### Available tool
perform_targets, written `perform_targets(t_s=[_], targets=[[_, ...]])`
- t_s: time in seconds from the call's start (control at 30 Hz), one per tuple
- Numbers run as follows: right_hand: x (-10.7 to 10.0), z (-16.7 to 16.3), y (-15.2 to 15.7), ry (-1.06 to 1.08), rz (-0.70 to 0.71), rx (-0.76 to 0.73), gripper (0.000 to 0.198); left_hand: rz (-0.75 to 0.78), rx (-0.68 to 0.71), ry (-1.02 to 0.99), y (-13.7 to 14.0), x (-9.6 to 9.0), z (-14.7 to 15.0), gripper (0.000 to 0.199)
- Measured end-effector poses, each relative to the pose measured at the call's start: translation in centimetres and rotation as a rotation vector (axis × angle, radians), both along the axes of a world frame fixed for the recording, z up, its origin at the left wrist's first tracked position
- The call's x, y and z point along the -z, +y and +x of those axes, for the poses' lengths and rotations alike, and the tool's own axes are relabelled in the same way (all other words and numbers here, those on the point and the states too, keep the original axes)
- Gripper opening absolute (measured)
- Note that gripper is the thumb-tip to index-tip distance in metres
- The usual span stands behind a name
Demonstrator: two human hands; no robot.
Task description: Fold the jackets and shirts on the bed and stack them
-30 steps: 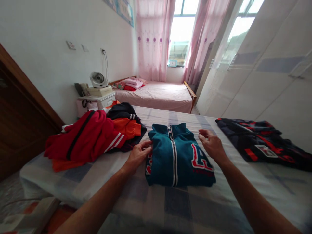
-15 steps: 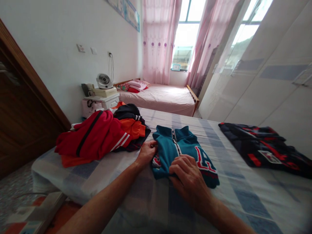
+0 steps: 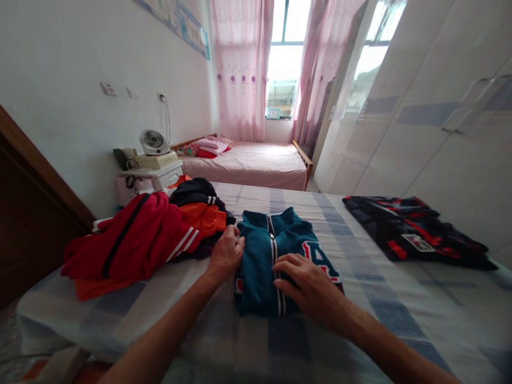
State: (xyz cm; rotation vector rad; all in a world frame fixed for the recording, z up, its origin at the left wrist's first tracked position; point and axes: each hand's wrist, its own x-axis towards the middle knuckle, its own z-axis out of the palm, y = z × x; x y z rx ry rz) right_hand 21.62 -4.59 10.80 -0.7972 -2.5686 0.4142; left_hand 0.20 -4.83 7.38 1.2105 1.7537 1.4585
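A teal zip-up jacket [image 3: 256, 266] with a stand collar lies folded into a compact shape on the bed, its front up. Its white-edged zipper runs down the middle, and a red-and-white letter patch shows at its right side. My left hand [image 3: 227, 252] is at the jacket's left edge below the collar, fingers curled in against the cloth. Across the right half of the front rests my right hand [image 3: 306, 280], its fingers loosely extended by the zipper and its thumb apart. It partly covers the letter patch.
A heap of clothes, with a red garment [image 3: 148, 234] on top, lies left of the jacket. A folded black-and-red garment [image 3: 416, 234] lies at the right. The checked bed sheet [image 3: 360, 277] is beneath them. Behind stand a small fan [image 3: 154, 142] and a pink bed [image 3: 256, 162].
My right hand has let go of the jacket's lower front and now lies on it with fingers extended. More of the zipper shows, down to the near edge. The view has turned right.
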Motion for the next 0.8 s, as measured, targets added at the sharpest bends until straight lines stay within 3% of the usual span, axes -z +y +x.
perform_targets(t_s=[0.07,0.13,0.2,0.27,0.33,0.4,0.5,0.57,0.8], targets=[[-1.6,-0.1,0.9,0.032,-0.001,0.010,0.021,0.103,-0.071,0.334,0.4,-2.1,0.4,0.040],[-3.8,-1.1,2.4,0.148,0.097,0.079,0.026,0.162,-0.091,0.710,1.7,-4.5,1.6,0.045],[-5.6,-2.7,4.6,0.261,0.209,0.157,0.030,0.083,-0.045,0.922,4.0,-6.1,3.3,0.042],[-6.1,-4.6,7.4,0.313,0.233,0.233,0.035,-0.036,0.007,0.994,6.5,-6.1,4.9,0.036],[-4.6,-6.2,9.9,0.280,0.191,0.325,0.039,-0.104,0.041,1.009,8.5,-4.5,5.9,0.030],[-1.6,-6.9,11.8,0.167,0.151,0.412,0.040,-0.118,0.056,1.015,9.4,-2.0,6.2,0.029],[3.4,-6.4,12.9,-0.046,0.111,0.417,0.036,-0.113,0.047,1.026,9.3,1.4,5.8,0.034],[5.5,-5.8,13.0,-0.104,0.079,0.403,0.037,-0.076,0.013,1.017,9.1,2.5,5.4,0.037],[6.0,-5.5,14.0,-0.064,0.019,0.424,0.036,-0.009,-0.032,1.003,10.1,2.9,4.9,0.033]])
